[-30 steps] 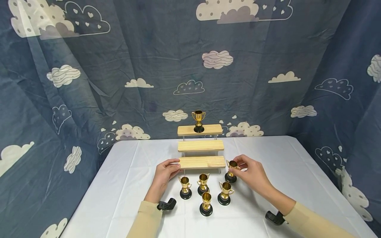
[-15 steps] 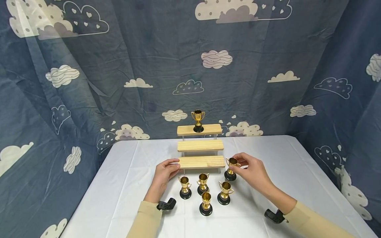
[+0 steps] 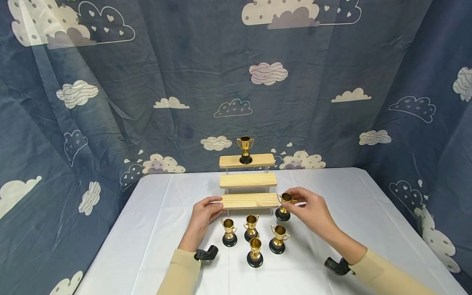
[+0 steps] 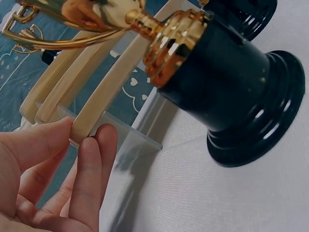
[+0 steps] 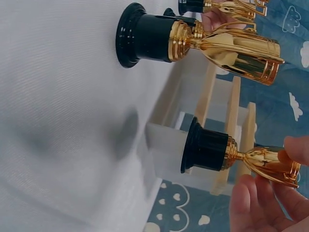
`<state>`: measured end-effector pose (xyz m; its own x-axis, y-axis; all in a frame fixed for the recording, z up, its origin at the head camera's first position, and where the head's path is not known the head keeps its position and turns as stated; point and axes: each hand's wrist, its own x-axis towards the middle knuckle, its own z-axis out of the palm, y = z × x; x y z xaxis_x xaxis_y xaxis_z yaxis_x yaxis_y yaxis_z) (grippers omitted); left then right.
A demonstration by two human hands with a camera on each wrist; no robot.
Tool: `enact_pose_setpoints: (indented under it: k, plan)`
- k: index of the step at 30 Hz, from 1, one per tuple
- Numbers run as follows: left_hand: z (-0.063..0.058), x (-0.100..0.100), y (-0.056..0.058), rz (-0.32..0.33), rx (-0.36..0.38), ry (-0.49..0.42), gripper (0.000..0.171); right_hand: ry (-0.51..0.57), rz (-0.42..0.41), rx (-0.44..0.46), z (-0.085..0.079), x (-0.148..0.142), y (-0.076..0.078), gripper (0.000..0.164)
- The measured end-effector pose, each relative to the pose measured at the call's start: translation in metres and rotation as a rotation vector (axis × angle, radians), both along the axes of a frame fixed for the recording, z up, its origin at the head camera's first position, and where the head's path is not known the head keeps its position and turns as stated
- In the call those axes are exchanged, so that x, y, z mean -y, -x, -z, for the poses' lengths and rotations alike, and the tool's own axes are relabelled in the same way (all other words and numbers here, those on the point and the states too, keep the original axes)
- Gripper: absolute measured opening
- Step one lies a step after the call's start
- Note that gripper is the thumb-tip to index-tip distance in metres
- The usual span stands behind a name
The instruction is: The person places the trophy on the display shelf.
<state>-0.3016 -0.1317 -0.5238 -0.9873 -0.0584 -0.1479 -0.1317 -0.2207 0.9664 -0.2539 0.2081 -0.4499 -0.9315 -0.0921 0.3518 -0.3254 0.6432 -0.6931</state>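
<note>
Six trophies (image 3: 255, 246) are being shown, with three shelves (image 3: 236, 181) being carried by one rack (image 5: 166, 150). One trophy is being held up by the far shelf (image 3: 263, 160), standing at about its middle. Four are being supported upright by the white tabletop (image 3: 147, 254), on the near side of the rack: one at the left, one at the right and two between them, one nearer than the other. The sixth trophy (image 5: 227, 154) is being grasped at its bowl by the right hand (image 3: 311, 209); it is being kept off the tabletop, roughly upright, just beside the right end of the near shelf (image 3: 250, 200). That shelf's left end is being pinched by the left hand (image 3: 202, 216). All six bowls are being presented mouth-up, their insides too dark to be read. Two black cameras (image 3: 207, 253) are being worn, one on each wrist.
</note>
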Motion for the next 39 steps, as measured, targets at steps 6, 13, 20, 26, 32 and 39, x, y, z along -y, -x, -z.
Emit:
enact_pose_setpoints:
  k: [6, 13, 20, 26, 32, 39]
  plan:
    - [0.001, 0.0, -0.001, 0.001, -0.006, -0.001, 0.034, 0.029, -0.02, -0.009, -0.003, 0.002, 0.0, 0.032]
    - [0.002, 0.0, 0.0, 0.002, -0.007, -0.007, 0.034, 0.073, -0.051, -0.014, -0.005, 0.004, 0.001, 0.033]
    - [0.001, 0.0, 0.0, -0.004, 0.001, 0.0, 0.033, 0.086, -0.062, -0.025, -0.009, 0.008, 0.002, 0.033]
    - [0.0, 0.0, 0.0, -0.003, 0.006, 0.0, 0.032, 0.092, -0.066, -0.022, -0.013, 0.012, 0.005, 0.034]
    - [-0.001, 0.0, 0.001, -0.001, 0.007, -0.001, 0.031, 0.104, -0.083, -0.031, -0.015, 0.016, 0.008, 0.034]
    - [-0.003, 0.0, 0.0, 0.003, 0.006, 0.0, 0.035, 0.108, -0.087, -0.022, -0.017, 0.022, 0.011, 0.034]
